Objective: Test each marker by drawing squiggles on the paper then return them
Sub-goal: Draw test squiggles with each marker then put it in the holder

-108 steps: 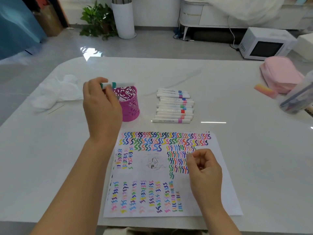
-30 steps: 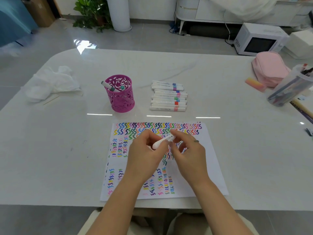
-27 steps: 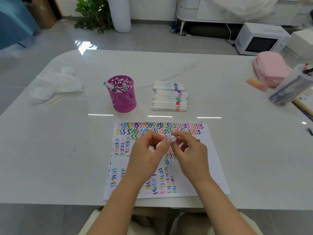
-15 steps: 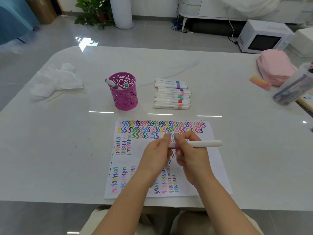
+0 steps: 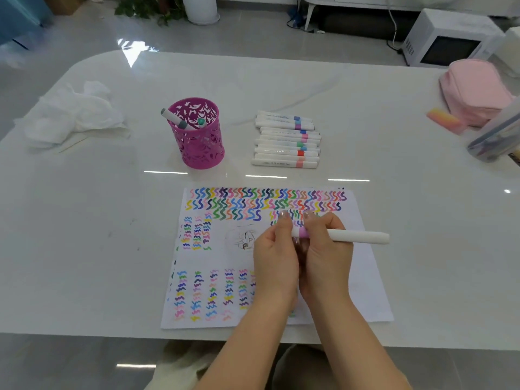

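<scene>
A white marker (image 5: 357, 236) with a pink band lies level above the paper (image 5: 365, 277), its barrel pointing right. My right hand (image 5: 326, 257) grips the barrel by the band. My left hand (image 5: 277, 257) pinches the marker's left end, where the cap sits; that end is hidden by the fingers. The paper is covered with coloured squiggles. A row of several white markers (image 5: 287, 143) lies behind the paper. A magenta pen cup (image 5: 201, 139) to their left holds two markers.
A crumpled white tissue (image 5: 76, 114) lies at the far left. A pink pouch (image 5: 475, 91), an orange-pink eraser (image 5: 446, 121) and a clear container of pens (image 5: 495, 136) sit at the right edge. The table's front edge runs just below the paper.
My left hand put a green-capped marker into the cup. Both hands then took a pink-banded marker over the paper and turned it level, barrel pointing right.
</scene>
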